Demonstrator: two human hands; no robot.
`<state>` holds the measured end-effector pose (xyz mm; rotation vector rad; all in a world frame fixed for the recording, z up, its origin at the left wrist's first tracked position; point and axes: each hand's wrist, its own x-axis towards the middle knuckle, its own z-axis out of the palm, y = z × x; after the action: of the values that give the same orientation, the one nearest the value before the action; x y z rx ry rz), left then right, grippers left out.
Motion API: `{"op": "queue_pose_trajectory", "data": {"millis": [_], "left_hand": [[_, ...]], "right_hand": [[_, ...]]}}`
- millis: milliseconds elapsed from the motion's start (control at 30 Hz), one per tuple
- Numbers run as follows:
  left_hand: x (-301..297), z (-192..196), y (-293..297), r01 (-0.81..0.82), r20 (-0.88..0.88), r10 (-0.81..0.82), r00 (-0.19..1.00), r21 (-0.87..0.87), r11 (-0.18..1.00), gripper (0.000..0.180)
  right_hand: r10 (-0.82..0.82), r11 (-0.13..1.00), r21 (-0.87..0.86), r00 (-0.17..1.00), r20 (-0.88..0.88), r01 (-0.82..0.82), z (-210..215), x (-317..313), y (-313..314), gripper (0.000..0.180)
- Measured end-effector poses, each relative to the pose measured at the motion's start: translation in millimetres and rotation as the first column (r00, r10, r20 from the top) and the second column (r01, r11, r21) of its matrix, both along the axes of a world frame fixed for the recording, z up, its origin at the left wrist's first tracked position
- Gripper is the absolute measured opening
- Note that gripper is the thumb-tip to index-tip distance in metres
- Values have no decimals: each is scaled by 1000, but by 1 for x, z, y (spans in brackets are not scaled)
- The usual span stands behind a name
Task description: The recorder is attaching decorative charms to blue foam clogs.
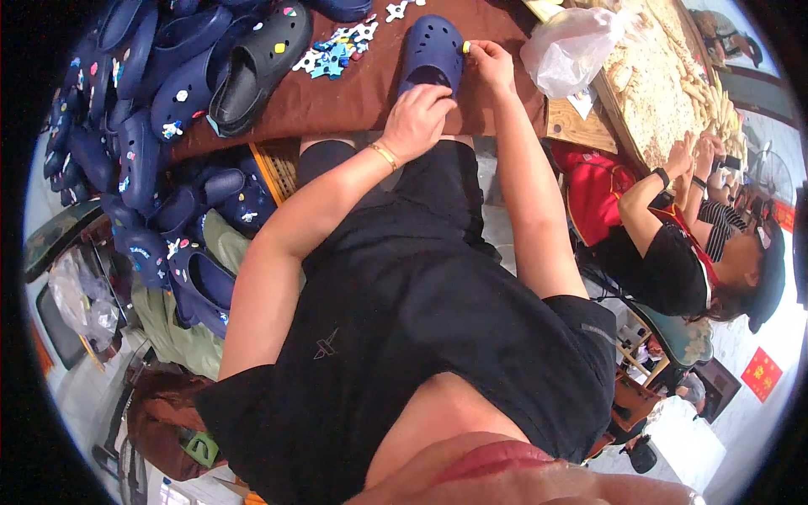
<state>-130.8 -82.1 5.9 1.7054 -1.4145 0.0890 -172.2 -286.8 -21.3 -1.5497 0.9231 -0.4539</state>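
A navy blue clog (432,49) with round holes in its upper lies on the brown cloth (337,111), toe pointing away from me. My left hand (417,120) is closed over its heel end, fingertips at the foot opening, so the heel is hidden. Just right of the toe part, my right hand (491,66) pinches a small yellow charm (466,47) between thumb and fingertips, close against the clog's side. To the left sits a loose heap of white, blue and other coloured charms (335,59). A black clog (259,69) with a few charms on it rests beyond that heap.
Many navy clogs (178,94), several with charms, are piled along the left side and below the table edge. A clear plastic bag (572,52) stands at the right, beside a board of pale yellowish pieces (665,84). Another person (665,261) sits at my right.
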Motion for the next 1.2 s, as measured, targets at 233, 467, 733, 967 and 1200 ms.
{"op": "queue_pose_trajectory", "data": {"millis": [233, 467, 733, 967, 1200], "left_hand": [[0, -15, -13, -90, 122, 76, 990, 113, 989, 12], [-1, -22, -11, -154, 322, 32, 946, 359, 921, 12], [0, -23, -13, -138, 350, 3, 937, 363, 922, 14], [-3, -24, -16, -159, 372, 24, 928, 338, 928, 14], [7, -20, -20, -178, 302, 41, 953, 442, 879, 15]], "right_hand": [[94, 832, -539, 991, -93, -129, 1, 20, -3, 16], [91, 676, -684, 953, -290, -273, 20, 19, 11, 21], [173, 801, -499, 926, -336, -331, 22, 24, -6, 23], [169, 798, -398, 802, -573, -453, 19, 41, -24, 27], [216, 759, -370, 744, -633, -536, 39, 64, -23, 33]]}}
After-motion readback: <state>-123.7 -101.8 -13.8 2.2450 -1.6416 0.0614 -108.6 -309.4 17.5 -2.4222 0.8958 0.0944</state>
